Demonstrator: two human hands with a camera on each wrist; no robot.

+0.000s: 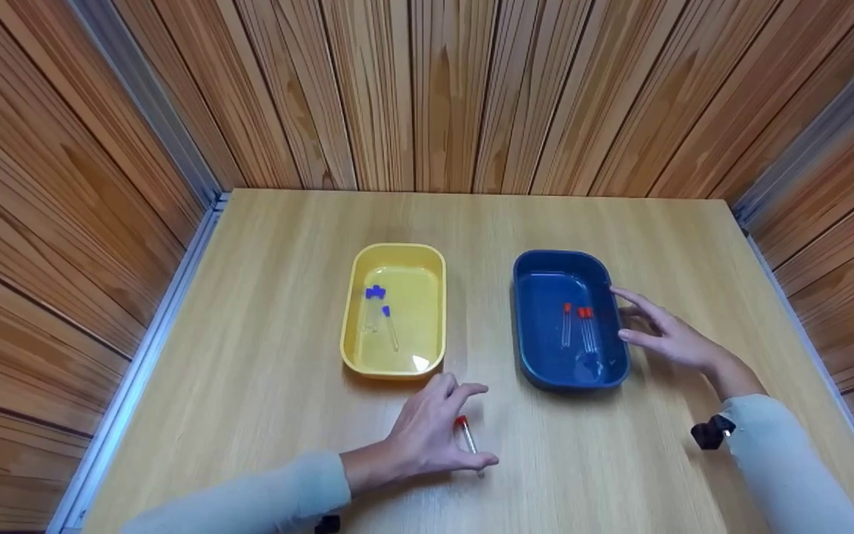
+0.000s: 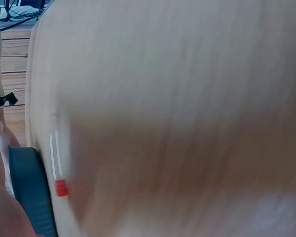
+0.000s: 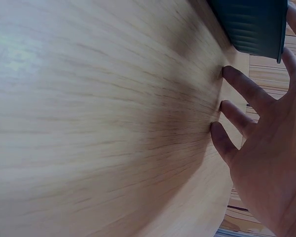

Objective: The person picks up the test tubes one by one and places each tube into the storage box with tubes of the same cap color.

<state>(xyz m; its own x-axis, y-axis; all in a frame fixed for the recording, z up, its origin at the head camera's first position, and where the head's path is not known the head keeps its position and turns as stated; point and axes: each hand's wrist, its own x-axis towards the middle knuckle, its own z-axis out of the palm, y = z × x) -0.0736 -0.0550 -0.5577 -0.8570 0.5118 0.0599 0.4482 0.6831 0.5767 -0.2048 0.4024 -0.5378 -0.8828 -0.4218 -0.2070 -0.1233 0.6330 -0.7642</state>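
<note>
My left hand (image 1: 431, 430) is spread just in front of the yellow tray (image 1: 348, 348), thumb and index finger wide apart. Between them in the head view is a clear test tube with a red cap (image 1: 469, 436); the left wrist view shows this red-capped test tube (image 2: 56, 155) too. Beside the blue tray (image 1: 525, 356), my right hand (image 1: 668, 337) has its thumb and index fingertip at the tray's right rim. The other fingers of the right hand (image 3: 271, 148) are spread, with their tips at the tabletop in the right wrist view.
Several blue-capped test tubes (image 1: 391, 330) lie inside the yellow tray. Red-capped test tubes (image 1: 588, 330) lie side by side in the blue tray. Wood-plank walls (image 1: 442, 96) rise behind and along both sides of the wooden table (image 1: 279, 297).
</note>
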